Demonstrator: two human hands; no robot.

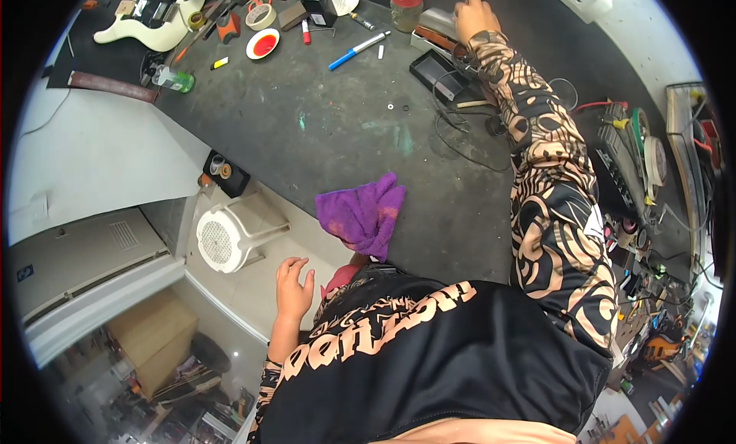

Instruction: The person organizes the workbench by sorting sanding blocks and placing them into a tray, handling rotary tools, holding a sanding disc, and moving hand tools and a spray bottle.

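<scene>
The right hand (475, 18) is at the grey object (437, 19) on the desk (253, 110), top right of centre, fingers curled; whether they grip anything cannot be determined. The left hand (294, 292), lower left of centre, is empty, fingers parted. The step appears to be a reach; grasping requires clearance from the cable (474, 161).

Pale room, dark workbench

I face a dark workbench (307, 152) stretching toward twelve o'clock. A white wall (645, 49) rises at two o'clock; a white plastic stool (220, 241) stands on pale floor (264, 287) at nine.
</scene>
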